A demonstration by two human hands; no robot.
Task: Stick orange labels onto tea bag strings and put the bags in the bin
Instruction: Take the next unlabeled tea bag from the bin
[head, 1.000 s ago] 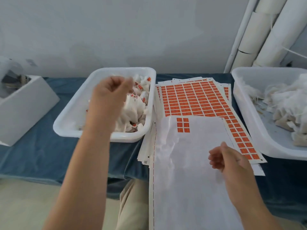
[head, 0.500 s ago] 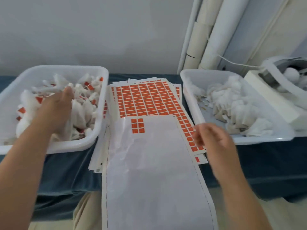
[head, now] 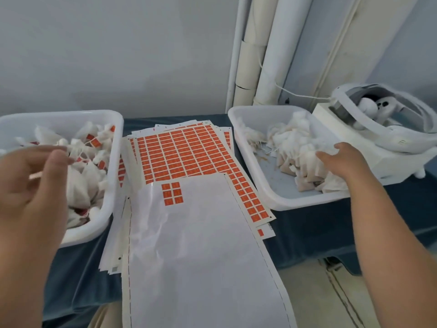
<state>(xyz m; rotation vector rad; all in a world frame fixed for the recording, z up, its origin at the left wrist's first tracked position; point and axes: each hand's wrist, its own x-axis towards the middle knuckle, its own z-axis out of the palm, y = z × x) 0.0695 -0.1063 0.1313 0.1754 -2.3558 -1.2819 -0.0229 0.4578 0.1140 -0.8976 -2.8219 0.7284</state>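
**Operator:** What's the biggest thing that could go wrong from here?

**Spotter:** Start with the bench [head: 307, 233]. The long white backing sheet [head: 194, 252] hangs off its near edge toward your lap. If your forearm sweeps across it, you could drag it and the stack of label sheets [head: 184, 155] beneath it to the floor.

**Operator:** And the bins?

**Spotter:** The left bin [head: 113, 185], at the left of the frame, holds the labelled tea bags [head: 87, 169]. The right bin [head: 272, 197], right of centre, holds the plain tea bags [head: 298, 147]. They look alike, so if you hurry you could drop an unlabelled bag in with the finished ones.

**Operator:** My hands?

**Spotter:** Your right hand [head: 343, 162] lies palm down on the plain pile, and I can't tell whether its fingers have pinched a bag. The strings there look tangled, so you may lift a clump instead of one bag. Your left hand [head: 30, 185] hovers over the left bin. It's blurred, but the fingers look loose and spread and seem to hold nothing. Finished strings lie just beside your fingertips, and one could snag and pull a bag out as you draw back.

**Operator:** Anything smaller?

**Spotter:** The block of six orange labels [head: 172, 193] at the top of the backing sheet. The liner is crinkled, so a label may fold on itself or stick to your finger before it reaches a string.
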